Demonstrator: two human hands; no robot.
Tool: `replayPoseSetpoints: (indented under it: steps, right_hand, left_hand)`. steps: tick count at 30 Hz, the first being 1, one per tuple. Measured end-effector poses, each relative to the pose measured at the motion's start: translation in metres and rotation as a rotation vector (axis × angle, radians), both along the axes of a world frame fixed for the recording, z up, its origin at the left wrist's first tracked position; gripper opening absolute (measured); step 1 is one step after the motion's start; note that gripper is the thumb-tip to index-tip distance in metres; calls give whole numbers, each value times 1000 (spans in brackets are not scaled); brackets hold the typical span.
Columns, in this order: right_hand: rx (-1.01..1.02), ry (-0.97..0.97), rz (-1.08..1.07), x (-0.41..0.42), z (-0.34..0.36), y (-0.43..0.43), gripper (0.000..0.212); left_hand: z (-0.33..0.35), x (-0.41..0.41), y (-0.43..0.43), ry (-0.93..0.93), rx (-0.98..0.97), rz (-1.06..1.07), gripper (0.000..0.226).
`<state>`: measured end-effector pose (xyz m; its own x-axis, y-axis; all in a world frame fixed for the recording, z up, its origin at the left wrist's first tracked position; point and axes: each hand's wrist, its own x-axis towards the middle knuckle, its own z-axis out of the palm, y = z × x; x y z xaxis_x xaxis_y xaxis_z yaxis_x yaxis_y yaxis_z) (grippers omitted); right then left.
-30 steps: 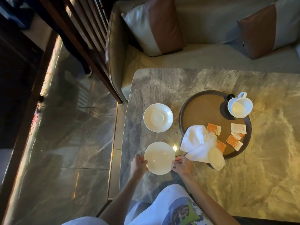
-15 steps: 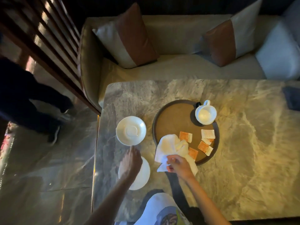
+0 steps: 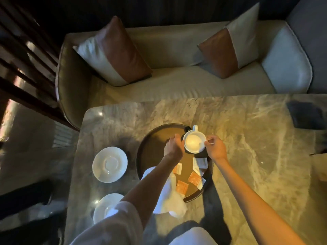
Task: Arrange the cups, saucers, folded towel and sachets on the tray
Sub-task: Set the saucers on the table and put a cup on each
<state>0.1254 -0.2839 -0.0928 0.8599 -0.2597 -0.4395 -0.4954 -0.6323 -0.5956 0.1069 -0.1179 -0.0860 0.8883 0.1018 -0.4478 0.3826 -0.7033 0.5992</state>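
Two bare hands meet at a white cup (image 3: 194, 143) standing at the far right edge of a round dark tray (image 3: 155, 151) on a marble desk (image 3: 247, 156). The left hand (image 3: 174, 146) reaches across the tray, its grip curled narrow against the cup's left side. The right hand (image 3: 217, 148) comes in from outside the rim and pinches the cup's right lip. The cup's handle points toward the sofa (image 3: 177, 82), and something dark beneath the cup is too shadowed to make out. Orange sachets (image 3: 182, 186) and white sachets (image 3: 200, 162) lie scattered on the tray's near right half. A white towel (image 3: 169, 200), crumpled rather than folded, drapes over the tray's near rim onto the desk, partly under the left forearm. Two white saucers sit on the desk left of the tray: the far saucer (image 3: 109, 164) in full view, the near saucer (image 3: 102, 202) partly hidden by a pale sleeve (image 3: 115, 223). Two brown-and-cream cushions (image 3: 116, 52) lean on the sofa behind.
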Motion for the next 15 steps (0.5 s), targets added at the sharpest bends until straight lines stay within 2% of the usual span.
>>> replayPoseSetpoints:
  steps: [4,8,12,15]
  right_hand:
    - [-27,-8,65,13,-10,-4,29]
    - [-46,0,117,13,-17,-4,39]
    - [-58,-81,162,10,-16,-3,33]
    - [-94,-137,228,8,-10,-3,29]
  left_hand:
    - [-6,12,-18,4,19,-17,30]
    - [-8,12,-26,-3,10,-47,35]
    - [-10,12,-27,-16,10,-31,28]
    - [-5,17,-21,56,-58,58,27]
